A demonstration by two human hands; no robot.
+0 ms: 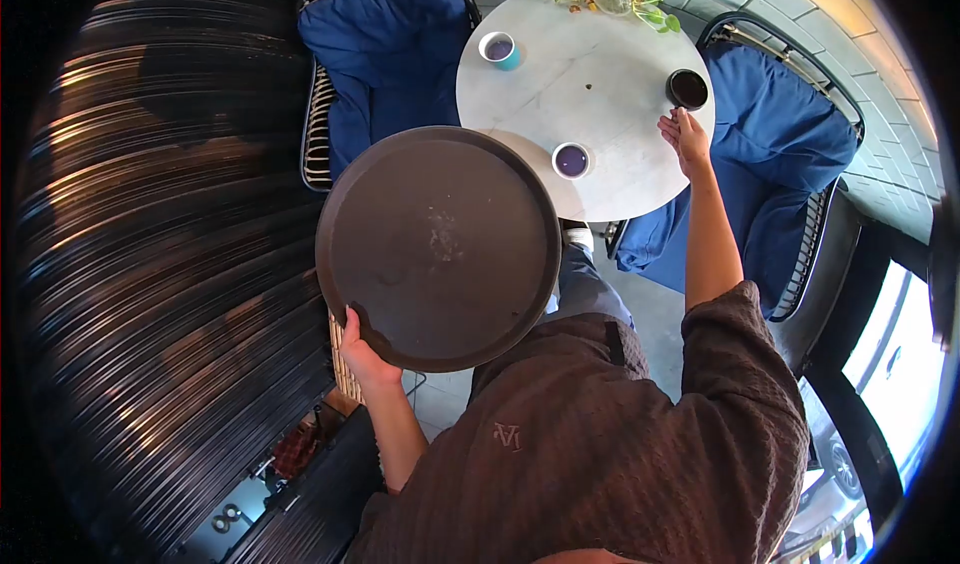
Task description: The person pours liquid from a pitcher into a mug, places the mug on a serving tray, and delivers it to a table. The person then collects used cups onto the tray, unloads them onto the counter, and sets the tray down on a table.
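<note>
A round dark brown serving tray (440, 254) is held level in front of my body. My left hand (368, 356) grips its lower left rim, thumb on top and the other fingers hidden beneath. At the right side of the round marble table (540, 84), my right hand (688, 142) is closed at the handle of a black mug (687, 90) with dark contents. A blue-and-white cup (500, 51) stands at the table's left. Another cup (571, 161) with purplish contents sits near the front edge, just right of the tray.
A glass vase (615, 2) with a leafy plant stands at the table's back edge. Blue-cushioned chairs flank the table, one left (385, 44) and one right (775, 124). A dark ribbed wall (170, 244) runs along my left side. Glass panes (885, 334) are at the right.
</note>
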